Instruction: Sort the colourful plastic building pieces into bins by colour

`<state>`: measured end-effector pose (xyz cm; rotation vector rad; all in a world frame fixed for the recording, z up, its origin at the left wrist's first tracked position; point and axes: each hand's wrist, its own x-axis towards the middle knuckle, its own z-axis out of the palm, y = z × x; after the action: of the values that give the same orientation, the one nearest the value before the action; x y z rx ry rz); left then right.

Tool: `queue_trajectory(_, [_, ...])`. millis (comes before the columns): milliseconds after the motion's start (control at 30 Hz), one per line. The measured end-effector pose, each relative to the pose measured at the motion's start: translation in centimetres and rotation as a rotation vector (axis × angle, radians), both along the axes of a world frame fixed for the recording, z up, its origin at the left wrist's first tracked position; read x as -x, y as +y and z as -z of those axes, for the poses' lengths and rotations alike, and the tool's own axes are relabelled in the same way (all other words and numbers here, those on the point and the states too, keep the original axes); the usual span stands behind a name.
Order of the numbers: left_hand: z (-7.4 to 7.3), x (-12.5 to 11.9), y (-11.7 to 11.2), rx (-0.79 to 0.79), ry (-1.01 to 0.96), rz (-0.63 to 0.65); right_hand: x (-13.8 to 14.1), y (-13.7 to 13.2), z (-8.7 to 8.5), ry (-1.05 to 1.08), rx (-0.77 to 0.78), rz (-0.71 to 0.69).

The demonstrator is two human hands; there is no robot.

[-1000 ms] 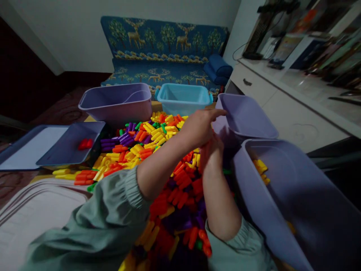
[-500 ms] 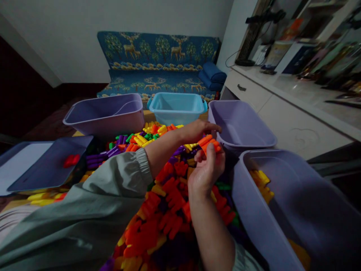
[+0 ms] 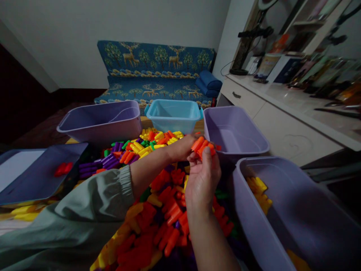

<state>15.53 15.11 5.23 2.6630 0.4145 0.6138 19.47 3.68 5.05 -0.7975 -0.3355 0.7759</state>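
"If you start at the left edge, what comes first?"

"A dark blue, shallow plastic bin (image 3: 36, 180) with a small bright red plastic piece (image 3: 63, 169) inside. Behind it, to the right, stands a long lavender plastic tub (image 3: 121, 131)."

"And then?"

"A broad heap of yellow, orange, red, purple and green plastic pieces (image 3: 172, 214), spreading toward the wearer. At its far edge is a light blue plastic basin with side handles (image 3: 173, 124)."

"Where are the hands?"

"Above the heap, close together. The left hand (image 3: 184, 146) reaches in from a grey-green sleeve (image 3: 96, 199), its fingers hidden behind the right, so I can't tell how far open it is or what it holds."

"The right hand?"

"The right hand (image 3: 201, 177) is palm up, fingers curled and thumb pressed over bright orange, ridged plastic pieces (image 3: 202, 146), which sit raised at its fingertips."

"Farther right?"

"A lavender, square-cornered plastic tub (image 3: 239, 131) just beyond the hands, then a larger, nearer lavender plastic tub (image 3: 296, 199) with yellow plastic pieces (image 3: 259, 194) against its left wall."
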Motion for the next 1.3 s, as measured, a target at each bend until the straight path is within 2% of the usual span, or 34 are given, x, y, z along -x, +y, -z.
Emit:
queue_trajectory(167, [0.8, 0.2, 0.2, -0.080, 0.024, 0.084, -1.3, 0.3, -0.7, 0.166, -0.010, -0.061])
queue_trajectory(333, [1.2, 0.4, 0.1, -0.045, 0.015, 0.096, -2.3, 0.1, -1.8, 0.278, -0.110, -0.105])
queue_trajectory(467, [1.4, 0.4, -0.3, -0.019, -0.030, 0.109, -3.8, -0.4, -2.5, 0.205, -0.206, -0.152])
queue_trajectory(667, [0.9, 0.4, -1.1, -0.019, 0.029, 0.060, -5.9, -1.0, -2.6, 0.133, -0.154, -0.216])
queue_trajectory(833, [0.6, 0.2, -1.8, -0.016, 0.056, 0.037, -5.5, -0.6, -2.4, 0.083, -0.145, -0.249])
queue_trajectory(967, [-0.2, 1.8, -3.7, 0.014, 0.102, -0.065, -4.1, -0.3, -1.9, 0.034, -0.109, -0.320])
queue_trajectory(1033, [-0.7, 3.7, -5.4, 0.038, 0.124, -0.146, -3.3, -0.3, -1.6, -0.016, -0.067, -0.385])
queue_trajectory(1133, [-1.2, 7.7, -8.5, 0.106, 0.106, -0.351, -2.5, -0.5, -1.3, -0.181, 0.029, -0.479])
queue_trajectory(1200, [-0.9, 10.4, -10.4, 0.150, 0.052, -0.501, -2.2, -0.6, -0.9, -0.341, 0.103, -0.511])
queue_trajectory(1300, [0.5, 13.5, -12.4, 0.187, 0.015, -0.694, -2.1, -0.4, -0.1, -0.653, 0.191, -0.502])
